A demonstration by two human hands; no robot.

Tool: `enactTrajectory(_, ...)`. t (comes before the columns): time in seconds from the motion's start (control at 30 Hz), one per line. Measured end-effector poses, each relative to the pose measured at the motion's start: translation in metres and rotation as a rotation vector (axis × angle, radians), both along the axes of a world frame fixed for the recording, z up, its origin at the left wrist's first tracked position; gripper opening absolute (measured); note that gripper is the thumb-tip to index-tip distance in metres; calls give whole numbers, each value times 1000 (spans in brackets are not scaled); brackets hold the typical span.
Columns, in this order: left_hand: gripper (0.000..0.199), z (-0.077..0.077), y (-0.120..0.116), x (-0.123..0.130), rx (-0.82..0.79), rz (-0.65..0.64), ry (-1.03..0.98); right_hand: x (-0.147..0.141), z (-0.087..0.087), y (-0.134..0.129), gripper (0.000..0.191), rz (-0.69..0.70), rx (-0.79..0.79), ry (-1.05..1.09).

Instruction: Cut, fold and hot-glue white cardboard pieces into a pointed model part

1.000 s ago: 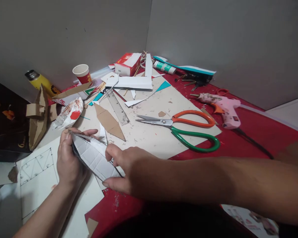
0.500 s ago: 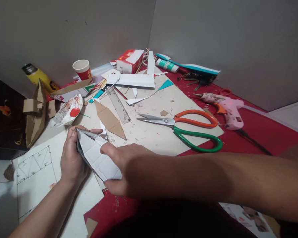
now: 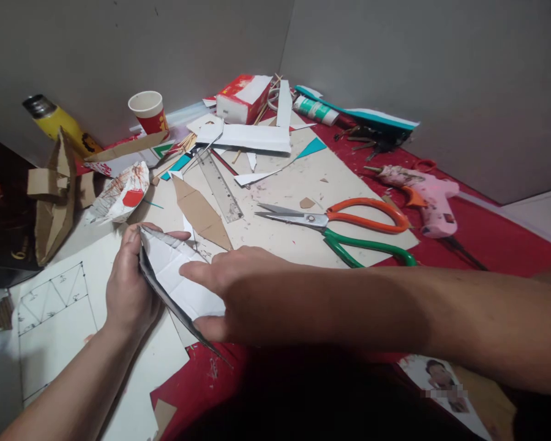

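Yellow shows first, at the far left: a bottle (image 3: 67, 128) with a dark metallic cap. In front of it sits a brown cardboard boat shape (image 3: 55, 208), beside a dark box (image 3: 4, 245). Nearer the person lies a paper with a ruled zigzag drawing (image 3: 57, 306). A red-and-white paper cup (image 3: 146, 105) stands behind a cardboard strip (image 3: 128, 150), which hides part of its base; a crumpled white piece with a red patch (image 3: 123, 196) lies before the strip.

The left hand (image 3: 131, 282) is closed around the far left end of a folded card piece (image 3: 165, 254), white inside with dark edges, held in front of the person. The right hand (image 3: 215, 278) grips its right side, index finger across the white inside and thumb on the near edge, so that end is partly covered.

Just beyond lies a flat tan cutout (image 3: 199, 211), its near tip close to the right hand, then a clear ruler (image 3: 220, 187). White strips (image 3: 252, 138) clutter the space before a red-and-white packet (image 3: 243, 101). Open-bladed scissors (image 3: 314, 218) rest on a pale sheet (image 3: 280, 239); the right forearm (image 3: 349, 312) hides part of their green handle. A pink glue gun (image 3: 427, 190) lies rightmost on the red surface (image 3: 491, 245).
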State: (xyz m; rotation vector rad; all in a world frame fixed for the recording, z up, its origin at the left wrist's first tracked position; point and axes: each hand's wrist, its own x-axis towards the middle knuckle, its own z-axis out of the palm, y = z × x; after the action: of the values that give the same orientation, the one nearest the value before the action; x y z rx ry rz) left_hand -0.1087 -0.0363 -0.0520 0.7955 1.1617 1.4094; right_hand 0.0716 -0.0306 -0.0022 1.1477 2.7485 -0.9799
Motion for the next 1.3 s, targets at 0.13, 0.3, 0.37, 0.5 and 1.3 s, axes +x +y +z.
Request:
enactTrajectory(0.13, 20, 0, 0, 0, 2, 19, 189, -5, -12, -7, 48, 31, 163, 25)
enactTrajectory(0.3, 21, 3, 0, 1, 12, 11, 245, -10, -28, -17, 53, 75, 380, 70)
enactTrajectory(0.37, 21, 5, -1, 2, 9, 1, 216, -12, -32, -18, 57, 92, 410, 68)
enactTrajectory(0.5, 18, 6, -1, 5, -24, -8, 137, -10, -27, -9, 63, 126, 234, 30)
enactTrajectory(1.3, 20, 19, -8, 8, -2, -12, -151, 9, -23, -16, 14, -347, -1144, 428)
